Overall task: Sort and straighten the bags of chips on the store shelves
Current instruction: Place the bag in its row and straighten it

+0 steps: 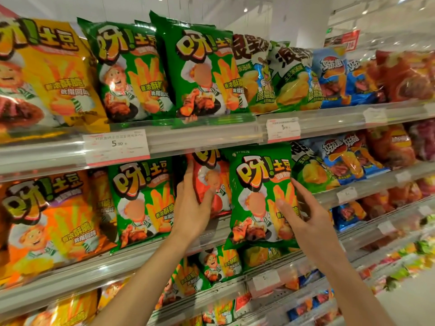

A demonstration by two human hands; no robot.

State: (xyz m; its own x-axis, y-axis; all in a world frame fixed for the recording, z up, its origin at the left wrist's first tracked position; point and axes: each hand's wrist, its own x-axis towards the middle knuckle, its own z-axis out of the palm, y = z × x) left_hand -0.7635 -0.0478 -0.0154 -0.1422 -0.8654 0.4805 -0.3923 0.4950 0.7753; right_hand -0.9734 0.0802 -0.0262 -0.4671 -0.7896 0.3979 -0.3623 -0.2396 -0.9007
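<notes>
Store shelving (207, 137), several tiers with clear plastic front rails, runs left to right and recedes to the right.

Top tier, left to right: yellow 呀!土豆 bag (47, 74), two green 呀!土豆 bags (131, 74) upright and overlapping, the right one in front; then green/white bags (289, 78) with large black characters, partly cut off, can't read them whole; then blue bags (336, 78); then red bags (404, 76), blurred. Smaller print on the 呀!土豆 bags reads 香浓酥脆.

Second tier: orange 呀!土豆 bag (44, 222) far left, green 呀!土豆 bag (141, 203) beside it, upright. Blue and red bags further right, labels too blurred.

Lower tiers: more green, yellow, blue bags, mostly blurred.

Held items, second tier, middle:
- green bag in right hand (261, 198), 呀!土豆 print, upright, lifted in front of the shelf rail, bottom edge overlapping the tier below.
- red bag (207, 180), same brand print partly visible at top, sits behind and left of the held green one, touching it.

Right hand (303, 208): grips the green bag's right edge, thumb on the front face, fingers wrapped behind.
Left hand (195, 201): curled around the red bag's left edge, thumb on the front face, fingers at its side.

Price tag (117, 146) on top rail, left: reads 5.90. Second price tag (283, 128) to its right: a 5, rest unreadable.
</notes>
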